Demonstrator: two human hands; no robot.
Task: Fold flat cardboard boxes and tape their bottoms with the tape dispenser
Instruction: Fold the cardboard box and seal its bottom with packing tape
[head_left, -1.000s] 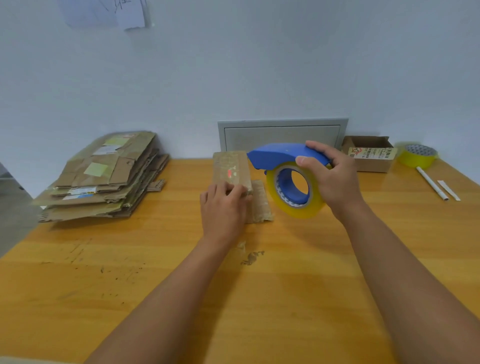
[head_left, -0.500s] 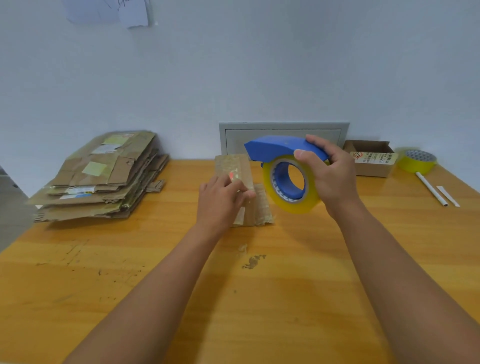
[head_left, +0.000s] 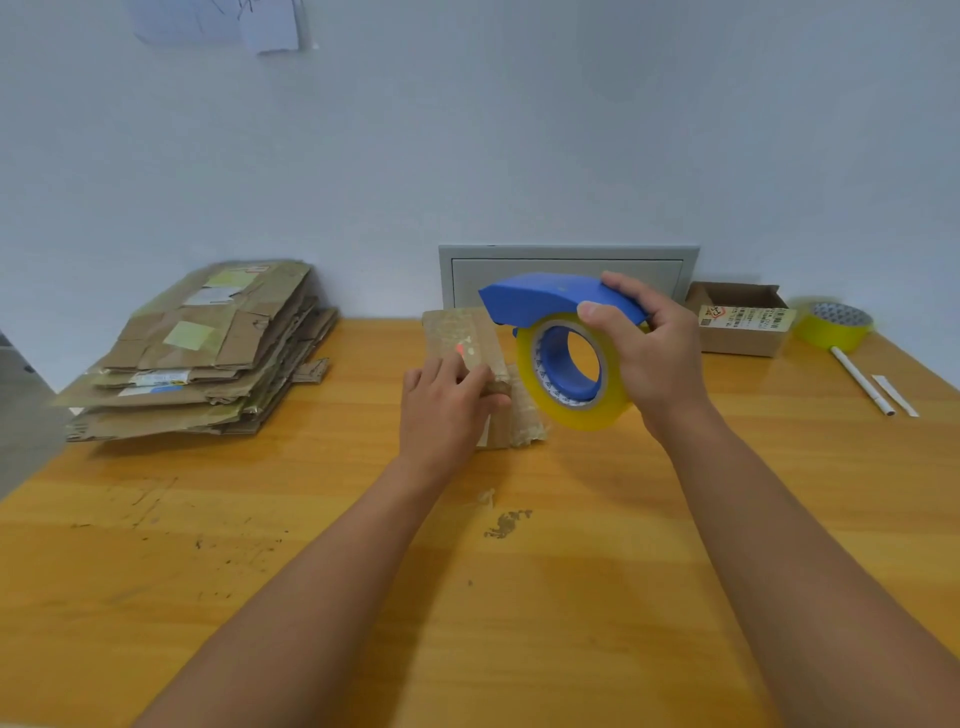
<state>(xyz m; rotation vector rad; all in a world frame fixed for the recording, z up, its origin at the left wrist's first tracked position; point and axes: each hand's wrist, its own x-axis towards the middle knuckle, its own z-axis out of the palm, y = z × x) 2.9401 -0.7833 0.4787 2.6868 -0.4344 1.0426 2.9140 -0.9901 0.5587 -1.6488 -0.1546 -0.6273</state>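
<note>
A small brown cardboard box (head_left: 467, 340) stands on the wooden table (head_left: 519, 597) near the back middle, its taped face tilted up toward me and a loose flap lying at its right. My left hand (head_left: 447, 410) presses on the box's near edge, fingers curled over it. My right hand (head_left: 641, 353) holds the blue tape dispenser (head_left: 545, 299) with its yellowish tape roll (head_left: 571, 374) in the air just right of the box. A stack of flat cardboard boxes (head_left: 202, 353) lies at the back left.
A grey panel (head_left: 569, 265) leans on the wall behind the box. At the back right sit an open small carton (head_left: 740, 325), a spare yellow tape roll (head_left: 836, 325) and two white sticks (head_left: 862, 387). Scuffs and cardboard scraps (head_left: 506, 522) mark the table.
My left hand has slid down from the box's top to its near edge. The dispenser has stayed raised at the box's right, shifting only slightly.
</note>
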